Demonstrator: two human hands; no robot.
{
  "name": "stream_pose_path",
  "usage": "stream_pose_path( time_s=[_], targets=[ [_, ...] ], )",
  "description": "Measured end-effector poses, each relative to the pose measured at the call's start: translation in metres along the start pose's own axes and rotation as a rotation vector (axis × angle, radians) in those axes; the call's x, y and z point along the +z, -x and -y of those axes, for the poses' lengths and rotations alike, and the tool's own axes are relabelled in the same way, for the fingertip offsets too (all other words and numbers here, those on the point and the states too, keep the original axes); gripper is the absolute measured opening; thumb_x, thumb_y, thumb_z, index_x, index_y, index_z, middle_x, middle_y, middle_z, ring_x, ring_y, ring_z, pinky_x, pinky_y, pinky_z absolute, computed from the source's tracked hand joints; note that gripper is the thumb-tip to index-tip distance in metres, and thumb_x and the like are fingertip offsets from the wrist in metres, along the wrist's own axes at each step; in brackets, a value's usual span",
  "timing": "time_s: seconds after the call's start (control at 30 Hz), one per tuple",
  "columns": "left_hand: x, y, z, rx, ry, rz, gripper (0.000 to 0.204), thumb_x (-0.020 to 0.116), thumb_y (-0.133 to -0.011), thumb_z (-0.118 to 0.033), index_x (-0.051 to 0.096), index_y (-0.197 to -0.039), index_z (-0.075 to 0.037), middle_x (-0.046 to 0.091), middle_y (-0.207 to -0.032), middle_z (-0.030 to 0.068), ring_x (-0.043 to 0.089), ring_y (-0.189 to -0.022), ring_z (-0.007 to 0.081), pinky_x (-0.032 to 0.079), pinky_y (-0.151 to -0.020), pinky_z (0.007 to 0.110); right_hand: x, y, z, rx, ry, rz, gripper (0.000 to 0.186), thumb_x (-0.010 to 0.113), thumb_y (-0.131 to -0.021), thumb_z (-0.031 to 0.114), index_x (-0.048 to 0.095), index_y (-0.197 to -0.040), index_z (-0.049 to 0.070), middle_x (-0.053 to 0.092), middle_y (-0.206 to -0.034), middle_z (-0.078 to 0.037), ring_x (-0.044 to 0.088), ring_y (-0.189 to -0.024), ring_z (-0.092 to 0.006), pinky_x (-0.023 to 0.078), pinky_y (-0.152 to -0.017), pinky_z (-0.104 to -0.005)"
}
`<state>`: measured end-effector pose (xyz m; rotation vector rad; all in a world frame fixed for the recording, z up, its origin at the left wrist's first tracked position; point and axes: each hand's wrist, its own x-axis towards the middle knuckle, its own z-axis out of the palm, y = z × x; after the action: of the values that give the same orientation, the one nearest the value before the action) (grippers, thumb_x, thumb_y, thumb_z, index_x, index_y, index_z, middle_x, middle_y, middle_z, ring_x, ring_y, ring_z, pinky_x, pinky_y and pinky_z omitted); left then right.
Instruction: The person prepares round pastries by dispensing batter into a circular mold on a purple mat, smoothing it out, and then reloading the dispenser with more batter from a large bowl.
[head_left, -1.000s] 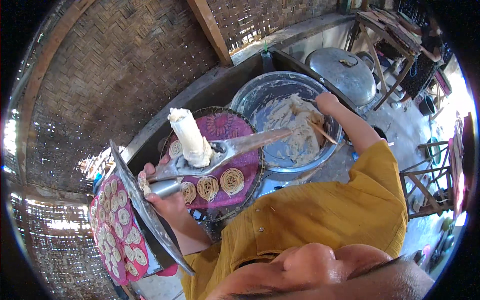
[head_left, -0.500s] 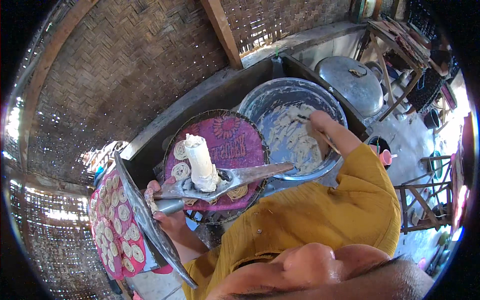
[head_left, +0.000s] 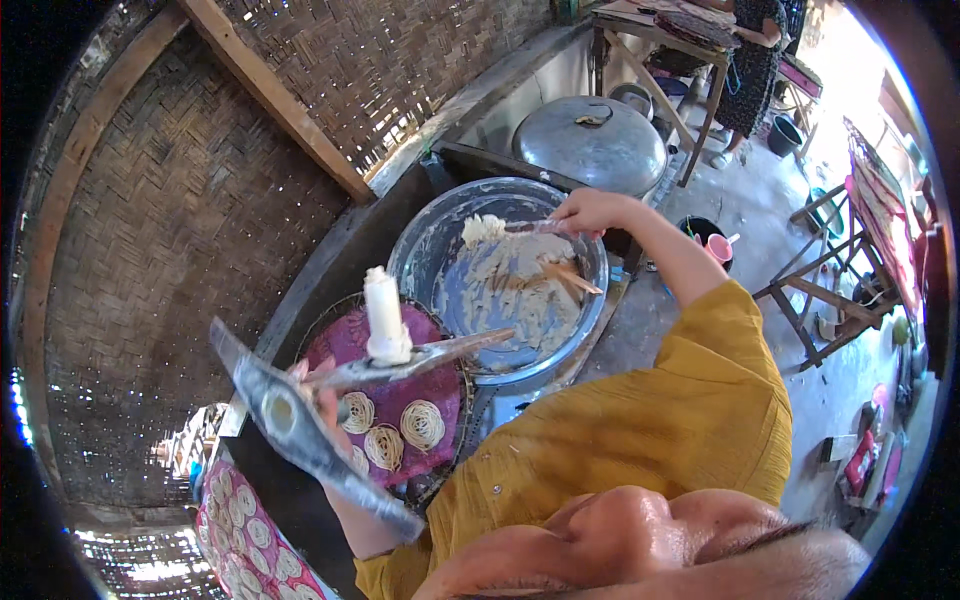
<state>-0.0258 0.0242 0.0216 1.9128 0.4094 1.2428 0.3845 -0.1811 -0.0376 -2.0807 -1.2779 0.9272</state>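
Woven-wall kitchen, right hand [head_left: 592,212] outstretched over basin [head_left: 420,262], fingers seemingly gripping spatula [head_left: 530,227]

Mustard-yellow top [head_left: 640,430], loose crinkly fabric, elbow-length sleeves, couple of small pale buttons down the front. Bare forearms past the sleeves, bare left hand [head_left: 325,400] and right hand [head_left: 590,212], no gloves.

Three noodle nests [head_left: 385,432] on one purple tray [head_left: 345,345], one metal basin [head_left: 420,260].
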Motion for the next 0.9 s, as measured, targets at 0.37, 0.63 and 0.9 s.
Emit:
stream_pose_path(
  time_s=[0.37,0.63,0.9],
  targets=[
    [0.139,-0.057,0.016,-0.092,-0.242,0.489,0.048,0.074,-0.062,-0.023,0.054,-0.102,-0.005,0.062,-0.091,0.0060,0.060,-0.079,0.0173,0.047,-0.072,0.028,-0.074,0.099,0.097,-0.285,0.080,-0.091,0.039,0.066,-0.071,0.025,0.058,-0.100,0.000,0.058,-0.072,-0.005,0.049,-0.068,-0.0082,0.039,-0.061,-0.0247],
    [0.152,-0.050,0.009,0.013,-0.418,0.531,0.050,0.063,-0.066,-0.041,0.055,-0.105,-0.011,0.054,-0.102,0.0181,0.053,-0.091,0.0343,0.043,-0.076,0.039,-0.063,0.104,0.175,-0.482,0.917,-0.375,0.029,0.061,-0.070,0.032,0.064,-0.094,0.015,0.057,-0.070,-0.008,0.056,-0.070,-0.0254,0.042,-0.062,-0.0359],
    [0.149,-0.050,0.014,-0.002,-0.483,0.490,0.053,0.062,-0.066,-0.045,0.055,-0.104,-0.009,0.058,-0.094,0.0167,0.056,-0.087,0.0331,0.044,-0.073,0.038,0.007,0.081,0.217,-0.758,1.204,-0.479,0.010,0.057,-0.069,0.020,0.058,-0.075,0.012,0.055,-0.067,-0.003,0.056,-0.070,-0.0218,0.042,-0.060,-0.0353]
  ],
)
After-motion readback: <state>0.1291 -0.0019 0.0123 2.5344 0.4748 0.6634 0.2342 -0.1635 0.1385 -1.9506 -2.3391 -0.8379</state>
